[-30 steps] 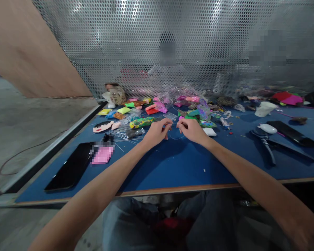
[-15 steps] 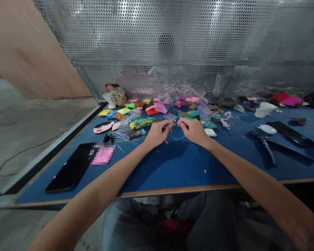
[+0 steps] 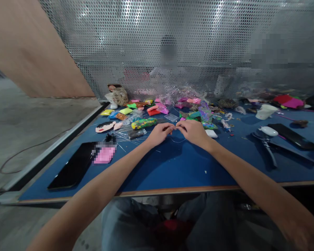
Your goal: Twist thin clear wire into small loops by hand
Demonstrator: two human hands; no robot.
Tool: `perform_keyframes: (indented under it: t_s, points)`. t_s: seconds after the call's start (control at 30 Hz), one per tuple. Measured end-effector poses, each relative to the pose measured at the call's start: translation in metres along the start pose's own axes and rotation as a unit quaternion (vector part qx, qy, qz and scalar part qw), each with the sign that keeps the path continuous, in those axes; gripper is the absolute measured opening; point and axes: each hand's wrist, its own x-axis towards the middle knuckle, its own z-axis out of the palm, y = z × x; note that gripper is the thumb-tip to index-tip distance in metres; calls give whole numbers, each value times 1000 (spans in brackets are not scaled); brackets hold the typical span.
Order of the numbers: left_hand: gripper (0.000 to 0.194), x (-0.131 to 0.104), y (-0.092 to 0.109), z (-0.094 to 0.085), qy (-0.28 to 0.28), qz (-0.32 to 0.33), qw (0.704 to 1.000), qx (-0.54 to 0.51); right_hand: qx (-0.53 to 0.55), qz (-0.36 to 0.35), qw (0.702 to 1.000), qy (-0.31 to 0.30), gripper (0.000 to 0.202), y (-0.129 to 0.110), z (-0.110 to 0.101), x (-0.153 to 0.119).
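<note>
A thin, pale wire (image 3: pixel 178 141) bends in a loop below my fingertips, above the blue table. My left hand (image 3: pixel 161 134) pinches it with thumb and forefinger. Close beside it, my right hand (image 3: pixel 193 131) is also closed in a pinch on the wire, the fingertips of both hands almost meeting. The wire's ends are hidden in the fingers. Behind my left hand lies a green and yellow patterned lump (image 3: pixel 143 123), and left of it several straight thin wires (image 3: pixel 122 136) are spread on the table. A white packet (image 3: pixel 211 133) lies just past my right wrist.
Colourful clay packets (image 3: pixel 154 111) line the back under a perforated metal screen (image 3: pixel 136 45). A black phone (image 3: pixel 73 167) lies at left, near a pink packet (image 3: pixel 104 155). At right are pliers (image 3: pixel 268 150), a black case (image 3: pixel 293 136) and a white cup (image 3: pixel 265 111). People show behind the screen.
My fingertips have come slightly closer together, and the wire loop beneath them has shifted a little. The whole view has moved slightly; the things on the table stay in place.
</note>
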Motion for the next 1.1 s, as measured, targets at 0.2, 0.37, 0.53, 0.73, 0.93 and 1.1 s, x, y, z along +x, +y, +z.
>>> perform_keyframes:
  t_s: [0.2,0.37,0.53,0.73,0.93,1.1]
  points:
    - [44,1,-2,1,5,-2,1000,-7,-5,-37,999,-25,19,2,0,1]
    - [44,1,1,0,8,13,1000,15,18,-33,999,-30,18,4,3,4]
    - [40,1,2,0,34,52,996,57,10,-65,998,-21,21,8,5,6]
    - [33,-2,5,-1,62,42,990,118,29,-28,999,-2,16,12,7,4]
    - [25,-7,11,-5,107,65,948,293,20,-18,1000,13,16,10,3,2]
    - [31,-9,11,-2,89,103,923,361,-4,-69,998,6,21,9,3,3]
